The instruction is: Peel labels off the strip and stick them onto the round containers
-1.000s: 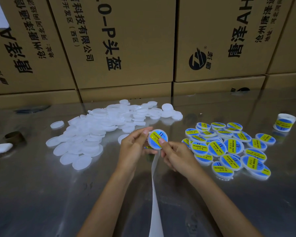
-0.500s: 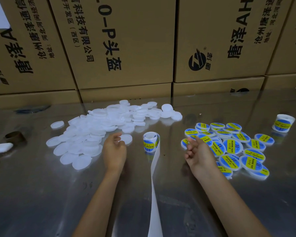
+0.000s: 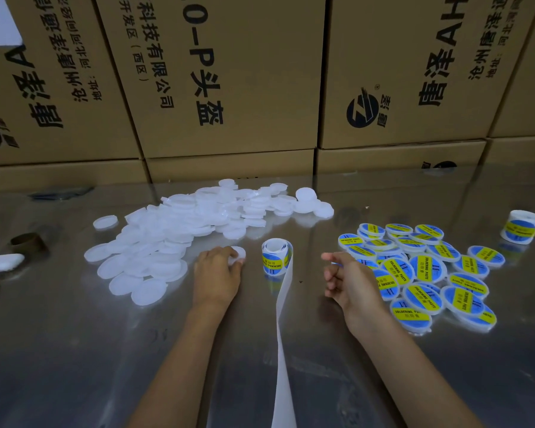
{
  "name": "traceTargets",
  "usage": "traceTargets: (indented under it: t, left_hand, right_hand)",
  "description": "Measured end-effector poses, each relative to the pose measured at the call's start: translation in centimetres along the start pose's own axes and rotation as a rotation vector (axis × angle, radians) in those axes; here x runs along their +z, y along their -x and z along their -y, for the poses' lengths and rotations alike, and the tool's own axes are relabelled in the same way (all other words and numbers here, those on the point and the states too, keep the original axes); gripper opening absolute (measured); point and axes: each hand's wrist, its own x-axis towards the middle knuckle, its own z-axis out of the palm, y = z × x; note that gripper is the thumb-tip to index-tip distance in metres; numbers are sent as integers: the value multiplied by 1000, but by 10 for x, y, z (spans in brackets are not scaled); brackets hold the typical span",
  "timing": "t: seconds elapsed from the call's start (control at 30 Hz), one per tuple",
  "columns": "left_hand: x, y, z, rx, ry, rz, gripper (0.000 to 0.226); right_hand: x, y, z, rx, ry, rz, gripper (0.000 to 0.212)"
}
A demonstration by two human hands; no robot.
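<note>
One blank container (image 3: 238, 254) now gripped.

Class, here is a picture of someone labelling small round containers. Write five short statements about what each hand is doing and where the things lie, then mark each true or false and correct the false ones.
1. The left hand grips a plain white container. True.
2. The label roll stands on the table between the two hands. True.
3. The right hand pinches a label. False: its fingers are loosely curled and hold nothing.
4. The labelled containers lie to the left of the roll. False: they lie to its right; the unlabelled pile is on the left.
5. The backing strip trails from the roll toward the person. True.
</note>
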Motion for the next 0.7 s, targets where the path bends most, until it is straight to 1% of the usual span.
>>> traceTargets:
  t: [0.07, 0.1, 0.17, 0.2, 0.23, 0.27, 0.33, 0.4, 0.47, 0.53, 0.6, 0.7]
  left_hand:
    - [-6, 2, -5, -48, 155, -23, 15]
    - [-10, 3, -9, -99, 285, -25, 16]
    - [-24, 6, -20, -228, 608, -7, 22]
    - [-34, 8, -26, -287, 771, 36, 24]
    - [-43, 10, -32, -318, 930, 119, 26]
    - [-51, 13, -37, -318, 1086, 230, 30]
    - [-65, 19, -48, -278, 1301, 438, 35]
    - [-73, 25, -60, -249, 1395, 578, 42]
    - [-74, 29, -68, -255, 1450, 663, 52]
    - [-74, 31, -72, -265, 1486, 700, 54]
    - [-73, 32, -72, -264, 1496, 707, 48]
    - [-70, 31, -70, -257, 1436, 659, 43]
  right_hand:
    - [1, 2, -2, -66, 73, 2, 20]
    - [2, 3, -3, -128, 125, 3, 17]
    - [5, 5, -6, -317, 223, 4, 10]
    - [7, 6, -6, -432, 267, 3, 8]
    - [9, 8, -7, -545, 310, 8, 7]
    - [12, 11, -8, -643, 353, 25, 11]
    - [14, 17, -11, -785, 450, 86, 28]
    - [16, 21, -15, -880, 536, 151, 47]
    - [16, 23, -17, -943, 576, 178, 57]
    - [15, 22, -16, -963, 572, 142, 57]
    - [13, 21, -14, -997, 594, 99, 55]
    - [13, 21, -14, -1078, 672, 93, 54]
